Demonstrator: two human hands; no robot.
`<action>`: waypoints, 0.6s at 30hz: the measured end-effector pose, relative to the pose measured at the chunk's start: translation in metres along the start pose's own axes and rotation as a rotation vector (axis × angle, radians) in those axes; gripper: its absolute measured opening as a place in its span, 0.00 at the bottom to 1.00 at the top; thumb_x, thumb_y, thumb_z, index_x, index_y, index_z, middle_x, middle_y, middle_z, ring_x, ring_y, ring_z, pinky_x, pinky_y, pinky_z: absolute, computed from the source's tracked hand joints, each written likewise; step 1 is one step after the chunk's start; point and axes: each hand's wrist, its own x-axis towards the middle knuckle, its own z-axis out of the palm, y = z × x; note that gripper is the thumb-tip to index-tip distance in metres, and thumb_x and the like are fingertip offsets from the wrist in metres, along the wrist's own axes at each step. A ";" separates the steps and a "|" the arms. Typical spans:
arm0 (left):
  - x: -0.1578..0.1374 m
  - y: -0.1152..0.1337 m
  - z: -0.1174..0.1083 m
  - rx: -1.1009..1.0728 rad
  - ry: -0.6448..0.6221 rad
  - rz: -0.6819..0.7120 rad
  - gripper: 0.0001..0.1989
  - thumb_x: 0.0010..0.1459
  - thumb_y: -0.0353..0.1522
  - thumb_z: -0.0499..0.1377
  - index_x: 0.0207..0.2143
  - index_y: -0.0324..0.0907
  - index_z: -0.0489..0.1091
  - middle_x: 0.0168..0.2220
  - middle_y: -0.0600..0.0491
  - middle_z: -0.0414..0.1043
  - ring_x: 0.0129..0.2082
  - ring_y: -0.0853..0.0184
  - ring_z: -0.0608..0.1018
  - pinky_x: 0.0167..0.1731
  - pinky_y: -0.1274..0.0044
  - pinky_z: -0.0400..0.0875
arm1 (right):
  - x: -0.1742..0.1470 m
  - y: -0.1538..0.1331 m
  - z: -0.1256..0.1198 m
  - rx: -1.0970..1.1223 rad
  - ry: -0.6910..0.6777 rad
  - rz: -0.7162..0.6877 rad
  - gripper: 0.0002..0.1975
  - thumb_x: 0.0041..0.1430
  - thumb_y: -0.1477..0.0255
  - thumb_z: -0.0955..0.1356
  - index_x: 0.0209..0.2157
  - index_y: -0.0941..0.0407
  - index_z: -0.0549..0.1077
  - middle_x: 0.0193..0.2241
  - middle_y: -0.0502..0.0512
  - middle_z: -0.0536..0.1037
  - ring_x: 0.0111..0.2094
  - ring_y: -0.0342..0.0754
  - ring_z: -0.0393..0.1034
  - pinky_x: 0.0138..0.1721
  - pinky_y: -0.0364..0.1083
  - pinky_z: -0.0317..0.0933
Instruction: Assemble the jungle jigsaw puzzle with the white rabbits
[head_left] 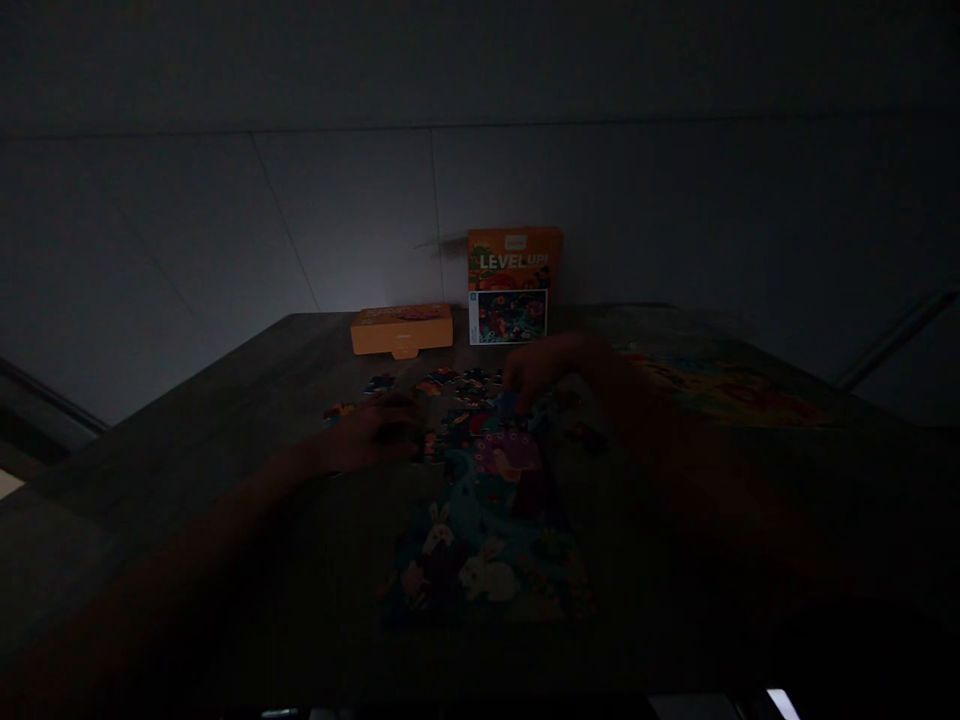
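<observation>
Puzzle (469, 505) lies part-joined before you on the tabletop (225, 400), rabbits at its near end, its far edge between your hands, where the fitting of pieces seems to be in progress. Your left hand (375, 432) rests low, fingers loosely bent, just left of that edge; your right hand (551, 362) reaches over it, fingers bent down at a blue piece (507, 404). In this gloom I cannot tell whether either one truly grips anything. The next move, I judge, calls for lining that piece up and pressing lightly, the left steadying the joined part. Your widest room for moving is on the left; to the right a stray piece (585, 437) sits near the puzzle, and a colourful sheet (750, 395) takes up space farther out. Beyond your hands, loose pieces (474, 385) crowd together, then a low orange box (403, 335) and an upright box (514, 318) stand toward the wall (360, 220), limiting your forward reach.
</observation>
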 end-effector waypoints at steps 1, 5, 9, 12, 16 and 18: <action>0.000 -0.001 0.000 0.000 -0.002 -0.003 0.19 0.61 0.44 0.58 0.50 0.44 0.73 0.55 0.45 0.68 0.56 0.54 0.70 0.56 0.64 0.65 | -0.002 0.003 -0.002 -0.002 0.014 -0.010 0.18 0.42 0.58 0.77 0.21 0.58 0.72 0.17 0.45 0.68 0.21 0.39 0.60 0.25 0.42 0.51; -0.002 -0.004 0.002 0.009 -0.002 -0.026 0.20 0.60 0.44 0.58 0.52 0.46 0.73 0.57 0.45 0.66 0.58 0.53 0.68 0.58 0.63 0.64 | -0.008 0.010 -0.005 -0.031 0.111 0.006 0.12 0.45 0.65 0.75 0.25 0.58 0.75 0.21 0.48 0.73 0.24 0.41 0.64 0.28 0.42 0.53; -0.001 -0.005 0.002 0.009 -0.001 -0.012 0.20 0.60 0.44 0.58 0.51 0.45 0.73 0.56 0.46 0.67 0.57 0.54 0.69 0.57 0.63 0.64 | -0.003 0.006 -0.004 -0.045 0.271 -0.087 0.05 0.51 0.72 0.70 0.28 0.59 0.78 0.23 0.51 0.77 0.26 0.43 0.68 0.30 0.42 0.55; 0.000 -0.003 0.002 0.001 0.011 -0.025 0.20 0.59 0.45 0.59 0.51 0.45 0.73 0.56 0.46 0.68 0.57 0.54 0.69 0.57 0.64 0.64 | 0.012 -0.003 0.001 0.024 0.420 -0.193 0.06 0.50 0.73 0.70 0.31 0.59 0.79 0.30 0.53 0.80 0.32 0.46 0.72 0.34 0.42 0.59; 0.000 0.003 0.002 -0.103 0.106 -0.131 0.28 0.57 0.46 0.61 0.57 0.44 0.67 0.55 0.45 0.70 0.54 0.53 0.72 0.54 0.62 0.68 | 0.037 -0.015 0.017 0.216 0.505 -0.295 0.07 0.53 0.71 0.69 0.31 0.60 0.79 0.30 0.54 0.80 0.32 0.46 0.72 0.33 0.42 0.61; 0.001 0.007 0.002 -0.233 0.156 -0.165 0.33 0.58 0.44 0.60 0.62 0.44 0.59 0.55 0.45 0.71 0.52 0.54 0.74 0.50 0.65 0.72 | 0.050 -0.020 0.028 0.307 0.518 -0.340 0.09 0.55 0.69 0.68 0.30 0.60 0.78 0.27 0.54 0.80 0.28 0.45 0.71 0.31 0.42 0.60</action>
